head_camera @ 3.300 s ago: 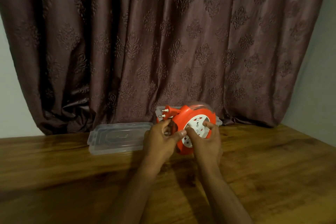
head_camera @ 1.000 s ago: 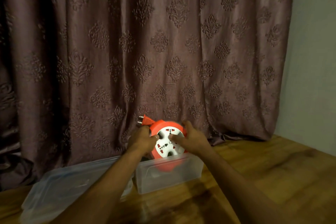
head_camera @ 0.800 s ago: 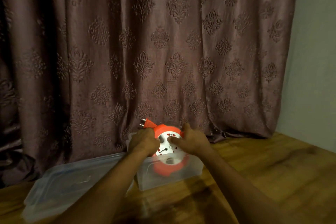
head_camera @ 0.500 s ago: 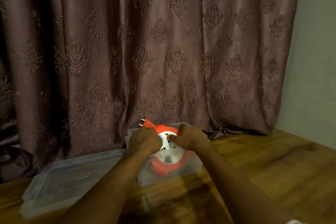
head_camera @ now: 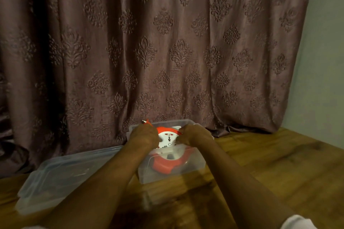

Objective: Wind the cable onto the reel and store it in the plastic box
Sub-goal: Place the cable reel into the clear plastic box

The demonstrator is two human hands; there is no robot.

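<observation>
Brown wood-grain worktop (head_camera: 279,182) carried everything in view. Nearest the camera, two bare forearms reached forward from the bottom edge, with a bit of white sleeve (head_camera: 297,222) at the lower right. A clear plastic lid (head_camera: 61,176) lay flat on the worktop to the left, its near end toward the camera. Just beside it on the right stood the clear rectangular plastic box (head_camera: 186,171), open at the top. The orange cable reel with a white socket face (head_camera: 168,140) sat tilted inside the box, lower rim visible through the front wall, upper part above the box rim. The left hand (head_camera: 144,136) gripped the reel's left edge, fingers curled over it. The right hand (head_camera: 194,135) gripped the right edge, fingers likewise curled round the rim. An orange plug with metal pins (head_camera: 146,121) stuck up just behind the left hand. Behind the box hung a mauve curtain with embossed damask pattern (head_camera: 167,42), reaching the worktop; a pale wall (head_camera: 325,61) showed at far right.
</observation>
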